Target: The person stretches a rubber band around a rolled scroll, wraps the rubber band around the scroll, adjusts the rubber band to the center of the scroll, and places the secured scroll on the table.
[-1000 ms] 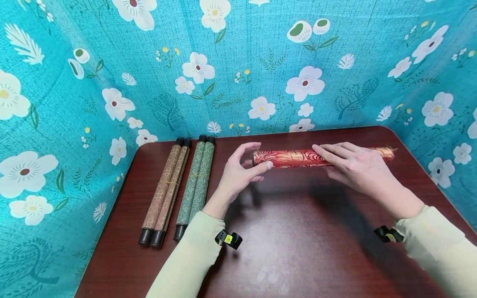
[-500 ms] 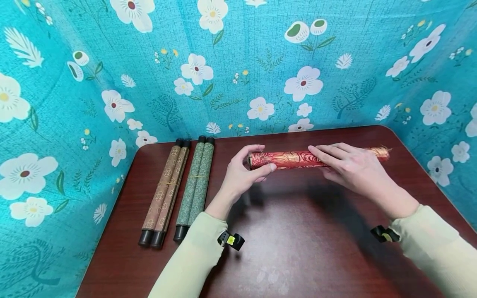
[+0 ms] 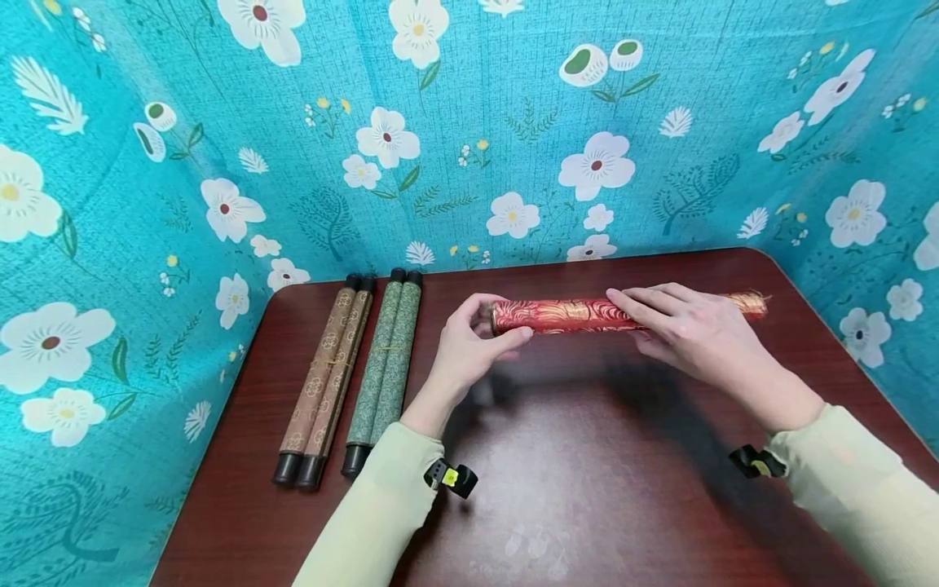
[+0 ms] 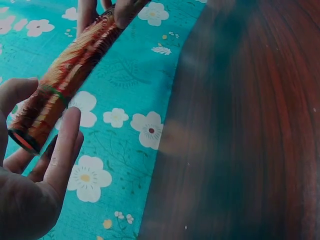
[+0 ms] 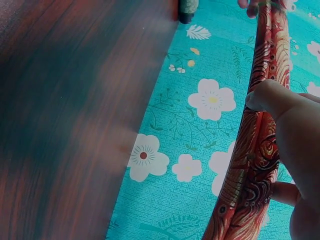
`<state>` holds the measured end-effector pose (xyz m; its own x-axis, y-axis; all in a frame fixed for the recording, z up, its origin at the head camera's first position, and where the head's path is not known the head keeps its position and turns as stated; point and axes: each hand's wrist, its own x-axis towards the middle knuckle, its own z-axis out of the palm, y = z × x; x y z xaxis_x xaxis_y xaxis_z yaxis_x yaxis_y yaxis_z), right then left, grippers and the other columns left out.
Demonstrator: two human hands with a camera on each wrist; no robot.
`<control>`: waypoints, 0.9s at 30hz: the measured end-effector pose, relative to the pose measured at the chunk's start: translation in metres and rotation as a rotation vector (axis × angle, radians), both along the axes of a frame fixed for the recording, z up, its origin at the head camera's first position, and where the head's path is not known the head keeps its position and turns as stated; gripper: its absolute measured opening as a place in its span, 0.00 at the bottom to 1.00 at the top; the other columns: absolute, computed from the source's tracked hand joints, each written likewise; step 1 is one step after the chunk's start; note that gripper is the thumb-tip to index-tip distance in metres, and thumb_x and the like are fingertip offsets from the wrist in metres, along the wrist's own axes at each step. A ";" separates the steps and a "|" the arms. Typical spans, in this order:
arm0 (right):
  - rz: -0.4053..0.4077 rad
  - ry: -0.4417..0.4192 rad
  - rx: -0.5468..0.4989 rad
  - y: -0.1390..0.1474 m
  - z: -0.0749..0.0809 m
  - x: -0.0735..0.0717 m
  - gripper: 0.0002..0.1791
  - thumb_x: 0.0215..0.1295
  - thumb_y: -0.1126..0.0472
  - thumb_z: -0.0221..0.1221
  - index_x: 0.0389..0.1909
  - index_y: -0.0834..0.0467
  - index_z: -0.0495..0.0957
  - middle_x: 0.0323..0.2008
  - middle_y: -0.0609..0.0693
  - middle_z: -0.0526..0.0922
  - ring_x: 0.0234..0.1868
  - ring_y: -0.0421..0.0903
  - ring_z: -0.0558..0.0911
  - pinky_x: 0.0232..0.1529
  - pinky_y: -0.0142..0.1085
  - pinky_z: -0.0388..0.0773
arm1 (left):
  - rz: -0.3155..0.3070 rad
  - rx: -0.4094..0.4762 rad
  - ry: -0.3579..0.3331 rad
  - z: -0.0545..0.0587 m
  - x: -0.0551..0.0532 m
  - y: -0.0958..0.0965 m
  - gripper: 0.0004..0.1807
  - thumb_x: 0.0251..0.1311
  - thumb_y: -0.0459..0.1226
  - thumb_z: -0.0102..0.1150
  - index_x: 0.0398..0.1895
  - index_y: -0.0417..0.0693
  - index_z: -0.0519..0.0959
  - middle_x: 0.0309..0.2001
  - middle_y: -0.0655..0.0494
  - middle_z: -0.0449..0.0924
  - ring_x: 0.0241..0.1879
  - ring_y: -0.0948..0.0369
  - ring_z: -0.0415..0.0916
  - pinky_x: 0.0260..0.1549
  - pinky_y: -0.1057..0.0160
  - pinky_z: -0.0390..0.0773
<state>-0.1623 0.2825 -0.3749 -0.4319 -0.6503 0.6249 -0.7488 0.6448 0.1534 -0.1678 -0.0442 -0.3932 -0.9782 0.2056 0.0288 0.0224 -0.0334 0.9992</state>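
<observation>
A red and gold brocade scroll (image 3: 568,314), rolled double with a groove along it, is held level above the table. My right hand (image 3: 685,322) grips it right of its middle; the right wrist view shows the thumb (image 5: 270,95) across the groove. My left hand (image 3: 469,346) curls round the left end, with the thumb on the near side and fingers partly hidden behind. In the left wrist view a thin green band (image 4: 55,93) circles the scroll near that end, close to the left fingers (image 4: 67,132). The scroll's right end looks frayed.
A brown patterned double scroll (image 3: 326,375) and a green one (image 3: 387,367), both with black end knobs, lie side by side on the left of the dark red table (image 3: 572,473). A turquoise flowered cloth (image 3: 455,139) hangs behind and at the sides.
The scroll has shifted slightly left, then stayed nearly still. The left index finger has drawn back from over the scroll's end. The right hand keeps its grip.
</observation>
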 end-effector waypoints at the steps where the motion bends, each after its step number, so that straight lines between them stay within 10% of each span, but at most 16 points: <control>1: -0.003 0.000 0.001 0.000 0.000 0.000 0.32 0.85 0.39 0.41 0.74 0.52 0.77 0.53 0.58 0.89 0.46 0.58 0.87 0.27 0.56 0.85 | 0.001 -0.002 -0.002 -0.001 0.000 0.000 0.26 0.58 0.33 0.79 0.60 0.47 0.80 0.47 0.48 0.82 0.42 0.56 0.89 0.39 0.47 0.90; 10: -0.033 0.009 0.000 0.001 0.003 -0.003 0.33 0.84 0.37 0.40 0.74 0.52 0.77 0.52 0.60 0.89 0.46 0.60 0.87 0.26 0.56 0.85 | 0.150 -0.036 0.038 -0.007 0.003 -0.005 0.27 0.55 0.37 0.82 0.57 0.47 0.79 0.50 0.48 0.85 0.47 0.51 0.88 0.36 0.44 0.90; 17: -0.038 0.027 -0.021 0.000 0.006 -0.007 0.33 0.84 0.37 0.41 0.73 0.52 0.78 0.51 0.60 0.90 0.46 0.60 0.87 0.22 0.56 0.82 | 0.394 -0.309 0.389 -0.011 0.012 -0.008 0.21 0.53 0.45 0.83 0.44 0.49 0.81 0.41 0.56 0.82 0.43 0.56 0.84 0.44 0.59 0.85; 27: -0.051 0.009 -0.022 -0.004 0.011 -0.009 0.35 0.83 0.35 0.41 0.74 0.53 0.78 0.51 0.61 0.89 0.46 0.61 0.88 0.23 0.57 0.83 | 0.472 -0.497 0.735 -0.007 0.021 0.009 0.10 0.59 0.43 0.79 0.41 0.52 0.89 0.39 0.56 0.79 0.37 0.61 0.83 0.32 0.59 0.81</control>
<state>-0.1709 0.2784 -0.3638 -0.4587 -0.6136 0.6428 -0.7135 0.6855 0.1452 -0.1465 -0.0354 -0.4000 -0.7364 -0.0461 0.6749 0.5427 0.5554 0.6301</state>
